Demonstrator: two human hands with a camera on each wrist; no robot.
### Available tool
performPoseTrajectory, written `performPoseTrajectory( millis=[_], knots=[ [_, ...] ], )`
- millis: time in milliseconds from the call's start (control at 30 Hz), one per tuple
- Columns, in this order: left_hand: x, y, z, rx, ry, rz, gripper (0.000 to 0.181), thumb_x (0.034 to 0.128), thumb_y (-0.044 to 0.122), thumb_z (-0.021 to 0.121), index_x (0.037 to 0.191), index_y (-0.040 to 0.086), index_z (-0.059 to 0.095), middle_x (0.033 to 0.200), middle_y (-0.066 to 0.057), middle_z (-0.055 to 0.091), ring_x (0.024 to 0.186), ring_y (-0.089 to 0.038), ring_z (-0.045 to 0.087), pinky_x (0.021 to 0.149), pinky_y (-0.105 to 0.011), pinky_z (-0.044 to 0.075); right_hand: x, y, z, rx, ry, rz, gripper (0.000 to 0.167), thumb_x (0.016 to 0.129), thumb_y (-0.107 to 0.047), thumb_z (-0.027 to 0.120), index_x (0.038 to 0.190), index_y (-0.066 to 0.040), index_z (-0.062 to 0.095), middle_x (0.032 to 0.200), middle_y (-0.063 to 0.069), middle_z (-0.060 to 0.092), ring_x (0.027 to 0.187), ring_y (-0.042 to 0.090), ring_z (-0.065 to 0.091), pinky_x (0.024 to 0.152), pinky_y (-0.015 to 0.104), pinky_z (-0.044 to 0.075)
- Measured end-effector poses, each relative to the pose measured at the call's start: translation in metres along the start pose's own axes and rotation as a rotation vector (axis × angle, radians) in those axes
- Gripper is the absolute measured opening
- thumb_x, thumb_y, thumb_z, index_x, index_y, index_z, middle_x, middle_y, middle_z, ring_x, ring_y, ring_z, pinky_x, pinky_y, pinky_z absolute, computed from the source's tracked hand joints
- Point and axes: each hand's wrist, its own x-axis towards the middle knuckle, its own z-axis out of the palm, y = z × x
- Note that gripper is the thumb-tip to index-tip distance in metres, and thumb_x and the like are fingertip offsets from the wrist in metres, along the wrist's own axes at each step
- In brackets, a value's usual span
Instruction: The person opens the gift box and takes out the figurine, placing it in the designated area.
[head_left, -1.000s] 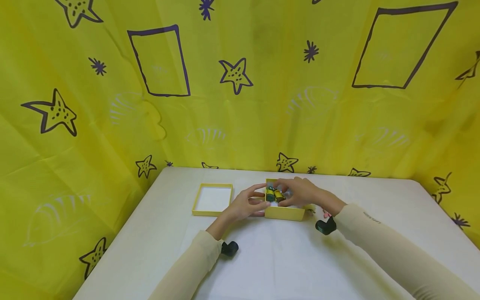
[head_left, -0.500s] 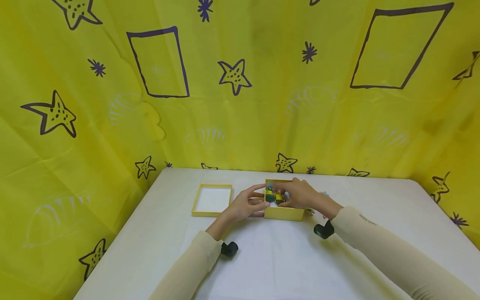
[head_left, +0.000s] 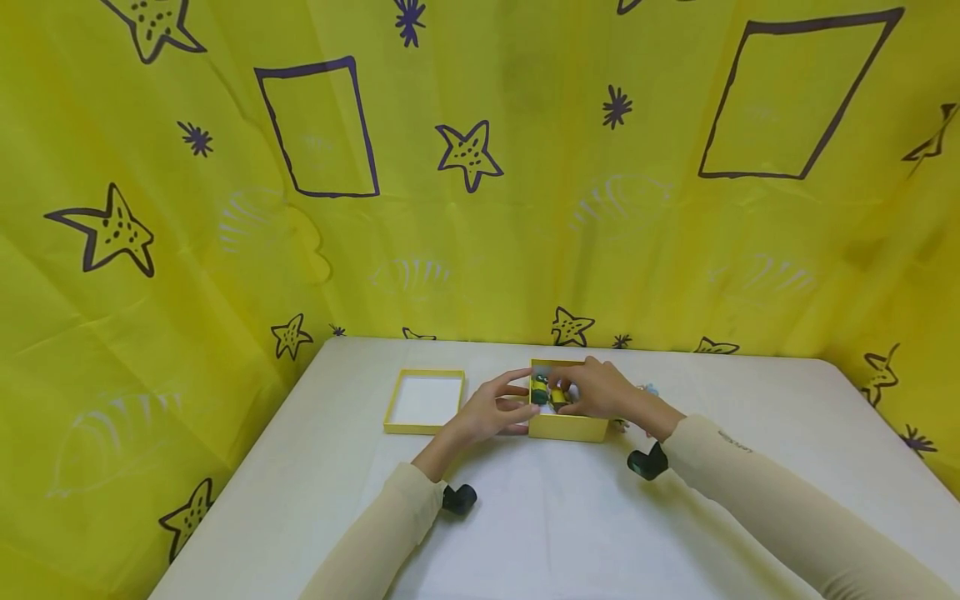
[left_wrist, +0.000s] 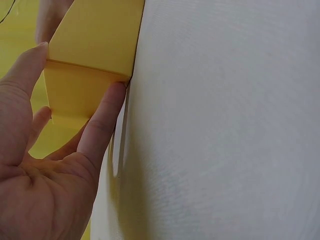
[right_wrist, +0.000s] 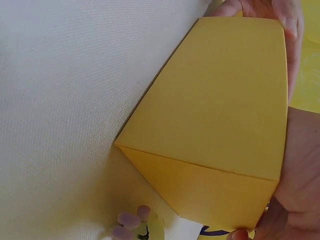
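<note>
A yellow open-topped box stands on the white table in the head view. My left hand steadies its left side; in the left wrist view, thumb and nearly straight fingers touch the yellow wall. My right hand reaches over the rim into the box. Its thumb and fingers pinch a small yellow-and-dark figure, partly hidden by them. Beside that, against the left wall, lies a green-and-yellow figure. In the right wrist view the box's long wall hides the fingers' work.
A shallow yellow lid-like tray with a white inside lies left of the box. Small items stand right of the box, among them a pinkish-purple knobbed piece. A yellow patterned curtain hangs behind the table.
My right fingers have shifted slightly within the box, closing over the yellow-and-dark figure, and the right wrist has moved a little left. The left hand stays at the box's side.
</note>
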Motion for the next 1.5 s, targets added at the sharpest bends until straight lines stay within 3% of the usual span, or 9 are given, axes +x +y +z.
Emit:
performPoseTrajectory(
  millis=[233, 800, 1167, 1500],
  knots=[
    [0.0, 0.001, 0.001, -0.013, 0.009, -0.017, 0.071, 0.0971, 0.014, 0.074, 0.159, 0.019, 0.04, 0.146, -0.022, 0.05, 0.123, -0.031, 0.062, 0.083, -0.039, 0.062, 0.001, 0.001, 0.001, 0.009, -0.016, 0.028, 0.03, 0.087, -0.026, 0.085, 0.112, -0.017, 0.072, 0.104, 0.002, 0.074, 0.091, 0.026, 0.057, 0.075, 0.046, 0.045],
    [0.0, 0.002, 0.0, 0.0, 0.016, -0.021, 0.07, 0.0969, 0.015, 0.074, 0.158, 0.021, 0.041, 0.145, -0.022, 0.051, 0.122, -0.031, 0.063, 0.083, -0.039, 0.063, 0.002, 0.002, 0.0, 0.006, -0.006, 0.016, 0.03, 0.086, -0.026, 0.085, 0.112, -0.016, 0.073, 0.103, 0.001, 0.075, 0.092, 0.028, 0.062, 0.075, 0.048, 0.045],
    [-0.001, 0.004, 0.001, -0.019, 0.015, -0.028, 0.069, 0.0978, 0.014, 0.073, 0.159, 0.02, 0.04, 0.146, -0.025, 0.049, 0.124, -0.032, 0.062, 0.084, -0.041, 0.062, 0.001, 0.006, -0.004, 0.048, -0.008, 0.007, 0.036, 0.086, -0.027, 0.085, 0.116, -0.015, 0.071, 0.107, 0.002, 0.075, 0.102, 0.032, 0.066, 0.086, 0.058, 0.047],
    [0.0, 0.002, 0.001, -0.007, 0.019, -0.013, 0.069, 0.0972, 0.013, 0.073, 0.158, 0.018, 0.041, 0.144, -0.024, 0.051, 0.122, -0.032, 0.063, 0.083, -0.04, 0.062, -0.003, 0.01, -0.015, 0.149, 0.0, -0.037, 0.042, 0.085, -0.024, 0.086, 0.121, -0.009, 0.071, 0.109, 0.004, 0.075, 0.106, 0.032, 0.067, 0.089, 0.053, 0.054]
  ],
)
